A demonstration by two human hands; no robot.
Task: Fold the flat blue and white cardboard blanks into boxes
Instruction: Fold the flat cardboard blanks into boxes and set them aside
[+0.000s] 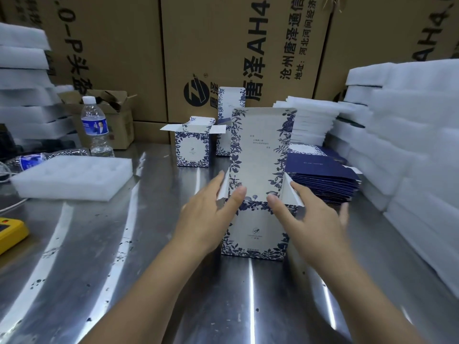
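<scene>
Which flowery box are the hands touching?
The nearest box, its tall lid flap standing up: the left hand and right hand touch its sides. The short open box and the tall-flapped box behind it stand farther back, untouched.

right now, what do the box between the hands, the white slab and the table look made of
Box: thin printed cardboard, matte, with creased flaps. White slab: soft foam, seemingly, with moulded dimples. Table: metal, probably stainless steel, given streaky reflections.

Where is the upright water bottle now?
In the head view the bottle stands at the far left of the table, just in front of a small open carton and behind the foam tray.
</scene>
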